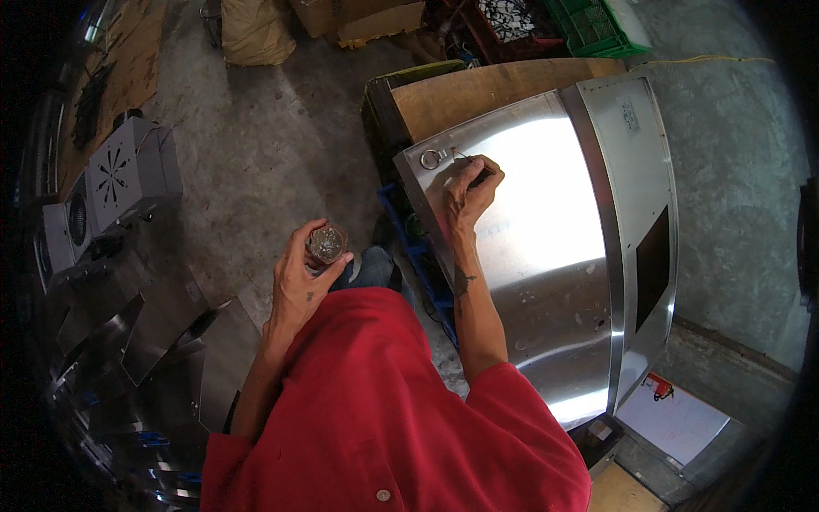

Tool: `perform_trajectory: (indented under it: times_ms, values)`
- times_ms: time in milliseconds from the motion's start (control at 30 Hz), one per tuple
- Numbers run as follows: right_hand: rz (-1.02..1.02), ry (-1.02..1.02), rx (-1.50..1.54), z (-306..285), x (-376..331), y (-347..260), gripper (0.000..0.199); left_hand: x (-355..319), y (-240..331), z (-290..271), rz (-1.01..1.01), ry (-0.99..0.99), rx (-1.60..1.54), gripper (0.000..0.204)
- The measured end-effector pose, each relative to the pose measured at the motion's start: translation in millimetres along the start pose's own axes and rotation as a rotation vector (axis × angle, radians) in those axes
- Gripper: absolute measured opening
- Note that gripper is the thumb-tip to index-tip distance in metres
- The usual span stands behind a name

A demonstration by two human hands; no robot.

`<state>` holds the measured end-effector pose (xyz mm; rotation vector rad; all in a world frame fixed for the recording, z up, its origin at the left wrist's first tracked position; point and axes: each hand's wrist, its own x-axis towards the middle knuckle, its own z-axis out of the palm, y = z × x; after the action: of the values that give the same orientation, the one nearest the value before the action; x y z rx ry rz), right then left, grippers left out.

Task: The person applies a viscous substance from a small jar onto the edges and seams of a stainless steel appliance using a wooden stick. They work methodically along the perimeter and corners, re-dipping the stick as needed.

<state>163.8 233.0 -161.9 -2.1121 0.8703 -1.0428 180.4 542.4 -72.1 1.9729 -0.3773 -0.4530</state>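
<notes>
Pinching a thin, dark, stick-like tool [462, 157], the right hand [472, 196] sits over the shiny silver metal panel [542, 213], near a round metal ring [422, 159]; the left hand [296, 280] grasps a small, round, greyish container [327, 244] above the grey concrete floor [243, 154].

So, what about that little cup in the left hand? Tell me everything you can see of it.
The small cup is roundish, perhaps slightly faceted, and looks greyish and see-through, like glass or clear plastic; I can't tell which. Its mouth faces up toward the camera, showing small shiny bits inside, too small to identify. The left hand holds it, fingers curled round its sides, apart from the metal panel and to its left. Its base is hidden.
</notes>
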Motion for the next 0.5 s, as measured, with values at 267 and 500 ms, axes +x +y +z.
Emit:
perform_trajectory:
  times_ms: [267,500]
  values:
    - [0.056,-0.030,0.024,-1,-3,4,0.030,0,-3,1,0.031,0.017,0.019,0.064]
    - [0.043,-0.021,0.036,0,-3,4,0.028,1,-3,1,0.034,0.018,0.012,0.065]
